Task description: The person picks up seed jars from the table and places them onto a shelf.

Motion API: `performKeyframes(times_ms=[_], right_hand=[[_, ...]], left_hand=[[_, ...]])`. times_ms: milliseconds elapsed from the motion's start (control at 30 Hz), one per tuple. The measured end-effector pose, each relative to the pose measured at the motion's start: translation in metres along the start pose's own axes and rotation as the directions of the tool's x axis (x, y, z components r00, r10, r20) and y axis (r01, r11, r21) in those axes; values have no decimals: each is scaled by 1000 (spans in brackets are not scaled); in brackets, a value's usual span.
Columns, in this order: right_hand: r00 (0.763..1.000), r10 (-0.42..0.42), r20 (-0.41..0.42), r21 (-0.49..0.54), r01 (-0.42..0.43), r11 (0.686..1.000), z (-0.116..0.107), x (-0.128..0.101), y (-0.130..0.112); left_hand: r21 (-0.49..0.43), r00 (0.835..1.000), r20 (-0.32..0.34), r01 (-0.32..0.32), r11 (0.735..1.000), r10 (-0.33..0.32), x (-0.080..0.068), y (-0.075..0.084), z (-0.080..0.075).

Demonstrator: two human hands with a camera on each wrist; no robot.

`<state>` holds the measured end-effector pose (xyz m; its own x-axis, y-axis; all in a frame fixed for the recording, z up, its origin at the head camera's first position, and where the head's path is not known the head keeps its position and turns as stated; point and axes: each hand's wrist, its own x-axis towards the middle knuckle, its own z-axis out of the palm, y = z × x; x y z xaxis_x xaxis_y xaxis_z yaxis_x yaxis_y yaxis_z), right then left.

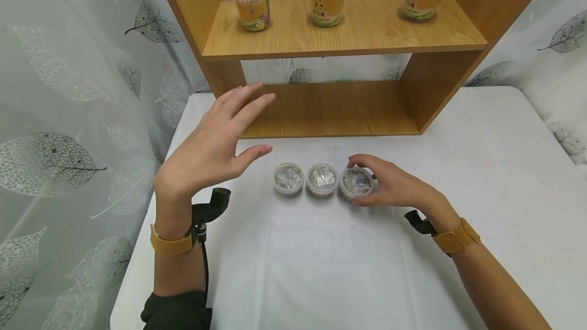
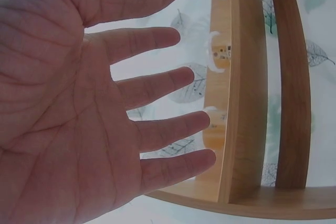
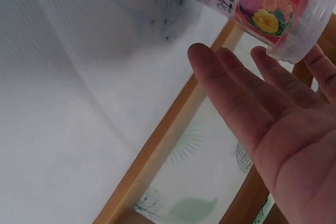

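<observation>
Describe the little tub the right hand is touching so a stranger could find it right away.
On the white table in front of the wooden shelf, three clear-lidded tubs stand in a row. It is the rightmost tub, the only one with the right hand curved around it; the other two stand untouched.

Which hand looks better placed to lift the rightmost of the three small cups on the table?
The right hand, probably: its fingers already curl around the rightmost small clear plastic cup with a lid on the white table. The left hand hovers open, apart from the cups.
</observation>
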<state>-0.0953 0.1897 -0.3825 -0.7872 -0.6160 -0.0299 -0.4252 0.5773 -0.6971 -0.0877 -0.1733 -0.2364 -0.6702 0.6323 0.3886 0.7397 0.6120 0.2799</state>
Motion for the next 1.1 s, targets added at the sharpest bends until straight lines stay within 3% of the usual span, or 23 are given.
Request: performKeyframes(times_ms=[333,767,933,1100], right_hand=[[999,-22,-30,40,24,999,10,-1,3],[998,-33,-53,27,34,999,14,-2,3],[997,-44,-66,16,45,999,6,-1,0],[995,-32,-99,-9,31,999,-16,0,-6]], left_hand=[[-9,1000,-14,-21,1000,21,-2,0,0],[9,1000,-13,-2,1000,2,-6,2,0],[9,1000,-18,-9,1000,9,-5,1,-1],[9,1000,-28,-12,1000,12,-6,1,-1]])
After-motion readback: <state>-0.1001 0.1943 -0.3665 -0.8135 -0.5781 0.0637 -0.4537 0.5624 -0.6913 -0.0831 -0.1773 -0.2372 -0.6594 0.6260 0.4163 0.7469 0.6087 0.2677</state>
